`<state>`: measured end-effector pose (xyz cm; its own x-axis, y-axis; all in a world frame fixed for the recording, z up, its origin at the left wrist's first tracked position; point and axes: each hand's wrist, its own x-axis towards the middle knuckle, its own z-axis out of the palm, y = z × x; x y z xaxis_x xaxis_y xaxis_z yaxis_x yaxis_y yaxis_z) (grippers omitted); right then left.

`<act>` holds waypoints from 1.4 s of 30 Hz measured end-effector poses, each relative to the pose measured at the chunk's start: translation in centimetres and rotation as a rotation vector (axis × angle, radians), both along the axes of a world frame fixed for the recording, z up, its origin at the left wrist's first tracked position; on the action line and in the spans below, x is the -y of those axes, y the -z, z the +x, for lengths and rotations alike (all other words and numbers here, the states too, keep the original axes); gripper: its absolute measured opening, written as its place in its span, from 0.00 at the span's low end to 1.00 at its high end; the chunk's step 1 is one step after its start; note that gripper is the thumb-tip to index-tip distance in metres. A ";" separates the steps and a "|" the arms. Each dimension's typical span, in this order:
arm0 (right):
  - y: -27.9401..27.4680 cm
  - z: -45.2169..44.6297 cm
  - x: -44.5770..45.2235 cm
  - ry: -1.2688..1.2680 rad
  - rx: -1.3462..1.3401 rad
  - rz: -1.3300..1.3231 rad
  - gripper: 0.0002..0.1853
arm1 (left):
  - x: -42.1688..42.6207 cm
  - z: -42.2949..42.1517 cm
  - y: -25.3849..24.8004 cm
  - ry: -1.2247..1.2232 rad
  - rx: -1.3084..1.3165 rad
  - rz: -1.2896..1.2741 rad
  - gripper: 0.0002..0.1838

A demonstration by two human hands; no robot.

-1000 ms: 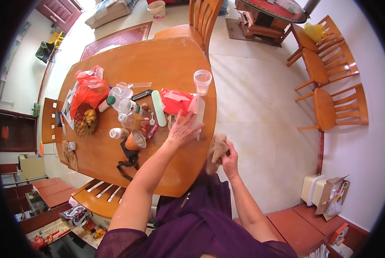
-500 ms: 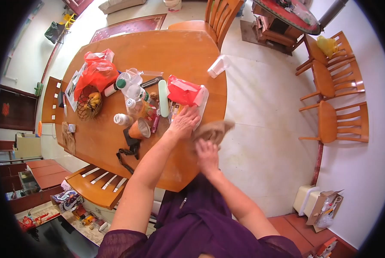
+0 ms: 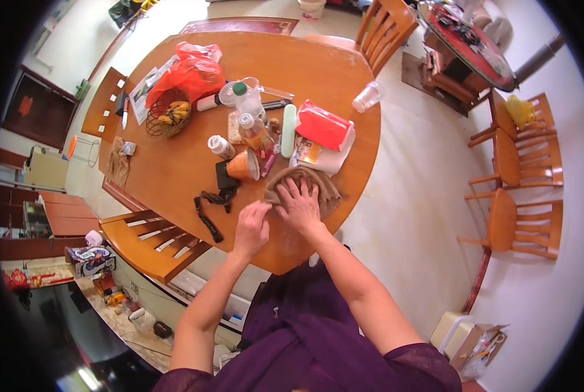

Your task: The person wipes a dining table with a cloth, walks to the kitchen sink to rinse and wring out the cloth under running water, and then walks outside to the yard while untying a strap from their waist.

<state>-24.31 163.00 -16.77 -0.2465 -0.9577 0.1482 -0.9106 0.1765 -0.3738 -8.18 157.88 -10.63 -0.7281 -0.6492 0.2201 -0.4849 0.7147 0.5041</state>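
Observation:
A brown cloth (image 3: 328,189) lies bunched on the wooden table (image 3: 174,173) near its front right edge. My right hand (image 3: 299,204) rests on top of it with fingers spread. At the cloth's left corner, my left hand (image 3: 252,225) is closed, its fingertips pinching the edge. Just behind the cloth are a red plastic packet (image 3: 324,125) on a white package (image 3: 334,157) and a pale green case (image 3: 288,132). An orange cup (image 3: 243,165) lies tipped over left of the cloth, next to a dark strap (image 3: 208,219).
Bottles (image 3: 249,101), a white jar (image 3: 220,146) and a basket of bananas (image 3: 169,116) stand further left, beside a red plastic bag (image 3: 190,75). A clear plastic cup (image 3: 368,97) sits at the right edge. A chair (image 3: 151,245) is at the near left.
The brown cloth has moved from the table edge onto the tabletop under my right hand. My left hand has left the packages and come to the cloth's left corner. The view has shifted.

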 end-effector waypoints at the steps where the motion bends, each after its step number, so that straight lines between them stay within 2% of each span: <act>1: -0.1 0.3 0.9 -0.013 -0.009 0.006 0.29 | -0.9 0.3 0.4 -0.041 -0.005 0.018 0.20; 3: -0.2 0.5 1.2 -0.032 -0.021 0.035 0.27 | -2.3 -0.2 1.1 -0.110 -0.002 0.062 0.21; 6: 1.0 -1.4 -3.6 -0.296 -0.060 -0.074 0.25 | -2.7 -4.6 0.6 -0.183 -0.062 0.015 0.22; 8: 0.3 -4.7 -6.9 -0.377 -0.008 -0.146 0.22 | -2.1 -9.5 -0.1 -0.087 -0.055 -0.091 0.22; 12: -0.1 -13.0 -9.1 -0.268 0.041 -0.064 0.21 | -0.6 -20.4 -0.7 0.212 0.003 -0.134 0.24; 15: -0.4 -18.6 -7.9 -0.188 0.070 -0.049 0.19 | 0.7 -29.6 -0.3 0.223 -0.011 -0.199 0.23; 17: -0.5 -20.6 -7.0 -0.281 0.118 -0.029 0.19 | 2.7 -35.9 0.2 0.055 0.014 -0.259 0.26; 19: -0.1 -21.6 -6.2 -0.344 0.158 -0.091 0.18 | 6.1 -41.2 0.8 -0.084 0.009 -0.148 0.32; 22: 0.3 -23.7 -6.0 -0.398 0.259 -0.098 0.18 | 10.2 -45.9 2.4 -0.259 0.206 -0.136 0.35; 25: 0.3 -27.3 -4.9 -0.353 0.330 -0.195 0.19 | 12.3 -46.5 3.7 -0.234 0.336 -0.033 0.35; 28: 0.6 -31.2 -1.8 -0.241 0.314 -0.247 0.16 | 13.3 -44.4 3.1 -0.350 0.353 -0.015 0.36; 31: 0.6 -35.9 2.2 -0.146 0.319 -0.271 0.16 | 15.8 -40.4 1.0 -0.452 0.163 0.166 0.34; 34: 1.0 -40.1 6.7 -0.082 0.440 -0.309 0.16 | 17.0 -37.9 -0.7 -0.414 -0.098 0.145 0.34; 35: 0.6 -41.1 8.7 -0.037 0.450 -0.360 0.16 | 17.2 -37.3 -0.5 -0.463 0.061 0.160 0.37; 37: -1.0 -43.1 12.7 -0.068 0.463 -0.400 0.18 | 17.1 -36.3 0.3 -0.520 0.015 0.152 0.40; 41: 1.4 -41.3 15.2 -0.103 0.062 -0.184 0.11 | 17.2 -34.9 -0.5 -0.593 -0.128 0.268 0.43; 42: 1.6 -40.1 13.8 -0.104 0.088 -0.168 0.11 | 17.3 -34.4 -0.1 -0.567 -0.105 0.244 0.44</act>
<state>-64.39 149.22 -18.32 -0.1662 -0.9423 0.2906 -0.8832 0.0112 -0.4688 -42.54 140.59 -10.51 -0.2383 -0.9688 0.0683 -0.6938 0.2190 0.6860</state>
